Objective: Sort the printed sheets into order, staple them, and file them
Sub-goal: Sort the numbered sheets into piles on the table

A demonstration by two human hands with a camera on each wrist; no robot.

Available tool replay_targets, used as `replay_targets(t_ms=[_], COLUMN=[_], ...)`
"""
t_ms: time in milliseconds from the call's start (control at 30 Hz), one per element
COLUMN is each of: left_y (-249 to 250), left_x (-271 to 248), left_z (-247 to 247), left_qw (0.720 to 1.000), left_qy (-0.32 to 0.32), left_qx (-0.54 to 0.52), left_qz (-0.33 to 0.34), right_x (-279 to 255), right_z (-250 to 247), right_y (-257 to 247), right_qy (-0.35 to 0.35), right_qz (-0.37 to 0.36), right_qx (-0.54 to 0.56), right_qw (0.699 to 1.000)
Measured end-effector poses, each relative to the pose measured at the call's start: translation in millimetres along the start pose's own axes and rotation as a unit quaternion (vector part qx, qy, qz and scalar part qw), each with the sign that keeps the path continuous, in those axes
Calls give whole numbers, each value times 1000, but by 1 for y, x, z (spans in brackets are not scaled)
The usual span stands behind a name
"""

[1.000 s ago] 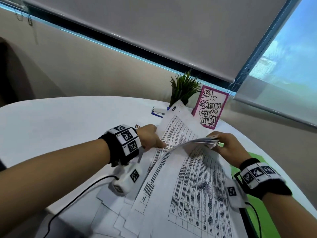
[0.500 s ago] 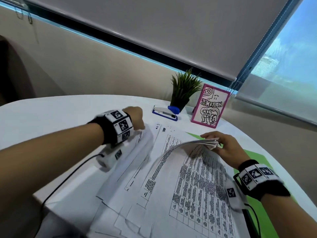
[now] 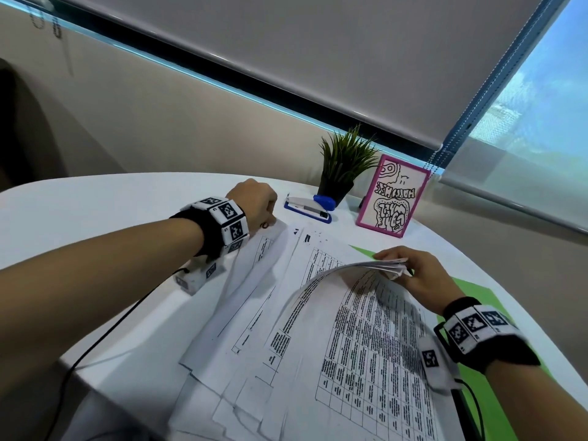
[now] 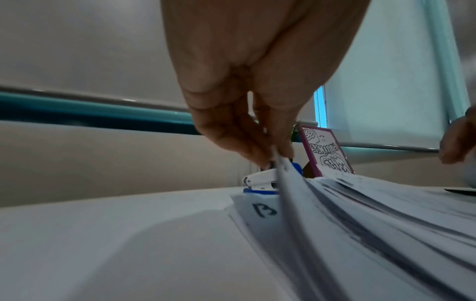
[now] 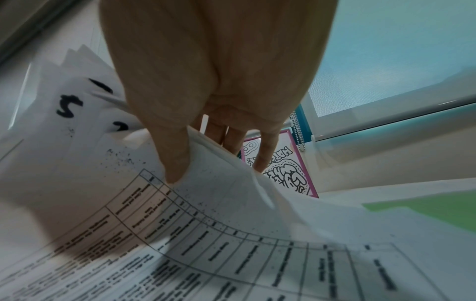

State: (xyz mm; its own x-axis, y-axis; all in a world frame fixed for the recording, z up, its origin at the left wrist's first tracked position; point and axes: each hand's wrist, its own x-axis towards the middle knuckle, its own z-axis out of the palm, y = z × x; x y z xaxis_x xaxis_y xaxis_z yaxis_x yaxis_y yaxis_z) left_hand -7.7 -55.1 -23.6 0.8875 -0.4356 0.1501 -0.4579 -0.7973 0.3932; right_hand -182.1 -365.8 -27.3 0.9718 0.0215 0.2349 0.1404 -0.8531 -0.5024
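Left hand (image 3: 257, 198) at the far left of the bench (image 3: 95, 211), fingers (image 4: 257, 150) pinched on the top corner of 1 printed sheet (image 4: 296, 193), just beside the blue stapler (image 3: 308, 206). Right hand (image 3: 420, 275) clamped on a lifted, curling bundle of sheets (image 3: 350, 268), thumb under, fingers over. Remaining printed sheets (image 3: 350, 361) fanned flat across the bench, partly over a green folder (image 3: 471, 291).

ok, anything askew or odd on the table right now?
Yes: the printed sheets lie fanned, near edges staggered. The left hand pinches one sheet's far corner; the right hand holds a curled-up bundle. The stapler sits untouched.
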Motion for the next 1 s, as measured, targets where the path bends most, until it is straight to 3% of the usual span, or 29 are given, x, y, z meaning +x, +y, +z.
replay_targets(t_ms=[167, 333, 567, 633, 700, 767, 800, 933, 1000], left_y=[15, 22, 22, 19, 10, 0, -4, -15, -19], left_x=[1, -7, -13, -15, -14, -17, -19, -25, -25], left_z=[-18, -28, -35, -33, -28, -21, -18, -12, -8], left_qw=[998, 981, 958, 975, 994, 975, 966, 983, 984], left_qy=[-23, 25, 62, 29, -58, -144, -168, -160, -155], left_qx=[41, 153, 200, 145, -9, -167, -197, -63, -45], left_qz=[48, 117, 198, 164, 94, 5, -25, -61, -79], right_x=[-1, -2, -2, -2, -1, -1, -1, 0, 0], right_z=[-1, -2, 0, 0, 1, 0, 0, 1, 3], right_y=[-3, -4, -1, 0, 1, 1, 1, -1, -2], right_qy=[-3, -4, -7, -9, -9, -9, -9, -16, -20], right_qz=[6, 7, 10, 11, 10, 9, 8, 7, 9], right_qx=[10, 21, 26, 24, 21, 22, 25, 37, 38], right_qw=[1000, 1000, 1000, 1000, 1000, 1000, 1000, 999, 999])
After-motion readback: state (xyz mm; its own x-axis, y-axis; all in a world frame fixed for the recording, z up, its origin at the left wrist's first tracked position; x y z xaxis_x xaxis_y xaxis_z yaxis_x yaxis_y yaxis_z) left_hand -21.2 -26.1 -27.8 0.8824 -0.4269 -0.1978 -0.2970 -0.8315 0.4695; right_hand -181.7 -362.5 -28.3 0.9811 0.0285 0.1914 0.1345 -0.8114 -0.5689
